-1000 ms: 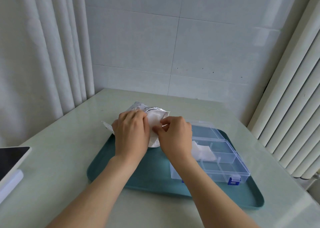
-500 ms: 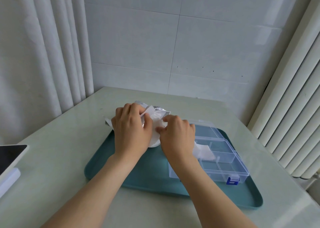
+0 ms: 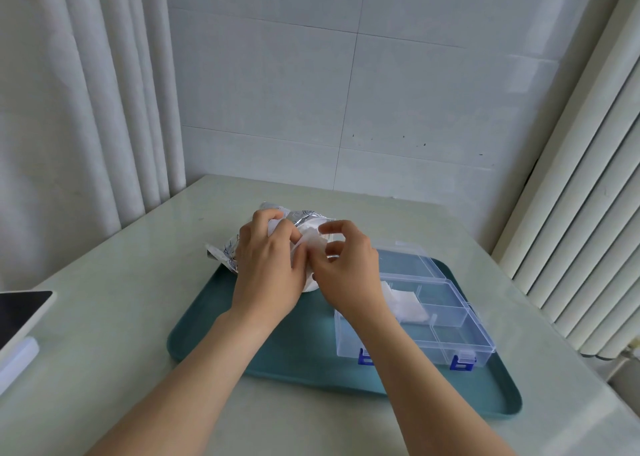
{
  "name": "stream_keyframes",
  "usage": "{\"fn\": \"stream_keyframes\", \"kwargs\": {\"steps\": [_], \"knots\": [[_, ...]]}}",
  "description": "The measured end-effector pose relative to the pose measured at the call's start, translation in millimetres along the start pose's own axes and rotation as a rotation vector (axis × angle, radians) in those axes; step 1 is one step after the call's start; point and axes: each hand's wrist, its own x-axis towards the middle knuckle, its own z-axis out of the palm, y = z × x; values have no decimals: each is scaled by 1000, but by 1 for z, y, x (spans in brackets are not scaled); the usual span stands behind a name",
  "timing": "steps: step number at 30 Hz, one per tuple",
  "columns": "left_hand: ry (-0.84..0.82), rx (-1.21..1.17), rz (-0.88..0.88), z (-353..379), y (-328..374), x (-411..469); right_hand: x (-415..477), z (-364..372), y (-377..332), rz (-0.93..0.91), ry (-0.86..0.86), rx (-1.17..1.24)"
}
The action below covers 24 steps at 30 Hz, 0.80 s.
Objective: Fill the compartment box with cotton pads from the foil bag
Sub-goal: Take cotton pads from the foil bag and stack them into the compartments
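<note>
A crinkled silver foil bag [image 3: 304,218] lies at the far left corner of the teal tray [image 3: 263,358], with its mouth facing right. My left hand [image 3: 268,268] grips the bag from above and hides most of it. My right hand [image 3: 346,268] is at the bag's mouth, thumb and fingers pinching a white cotton pad [image 3: 313,242] that sticks out of it. The clear compartment box [image 3: 450,338] with blue latches stands open on the right half of the tray. A white cotton pad [image 3: 407,303] lies in one of its middle compartments.
The tray rests on a pale green table [image 3: 104,317] in a corner of tiled wall. A tablet [image 3: 20,312] lies at the table's left edge. Curtains hang at the left and a white radiator [image 3: 581,248] stands at the right.
My right hand has lifted slightly and spread its fingers at the bag's mouth, drawing a cotton pad further out. My left hand stays on the bag.
</note>
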Motion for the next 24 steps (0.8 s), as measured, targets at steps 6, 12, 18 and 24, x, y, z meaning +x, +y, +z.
{"fn": "stream_keyframes", "kwargs": {"steps": [6, 12, 18, 24], "knots": [[45, 149, 147, -4, -1, 1, -1, -3, -2, 27, 18, -31], [51, 185, 175, -5, 3, 2, 2, -9, -8, 57, 113, -18], [105, 116, 90, -3, 2, 2, 6, -18, -8, 143, 231, 165], [238, -64, 150, -8, 15, 6, 4, -34, -21, 114, 161, 413]]}}
